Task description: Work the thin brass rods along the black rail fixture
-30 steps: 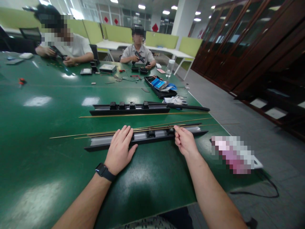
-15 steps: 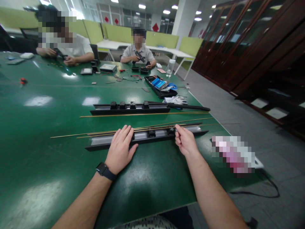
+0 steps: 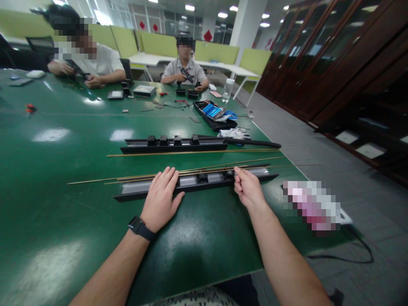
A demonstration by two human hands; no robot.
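Observation:
A long black rail [image 3: 213,182] with a silvery channel lies across the table in front of me, and black blocks [image 3: 202,177] sit in it. My left hand [image 3: 162,191] rests flat over the rail's left half, fingers extended over several thin brass-coloured rods; it covers part of the rail beneath. Near the right-hand block, my right hand [image 3: 247,187] is closed in a pinch on one thin brass rod [image 3: 290,165], which runs along the rail and sticks out past the table edge. Other brass rods [image 3: 95,181] extend to the left of my left hand.
Behind lies a second black rail [image 3: 175,147] with several blocks, and two rods [image 3: 143,154] before it. Farther back are a glove [image 3: 234,134], a black tray [image 3: 219,125] with blue items, and a clear bottle [image 3: 227,90]. Two people sit across the green table [image 3: 79,136].
The pinched rod has slid very slightly to the right. Both my hands stay in about the same place. The left person's head has shifted a little.

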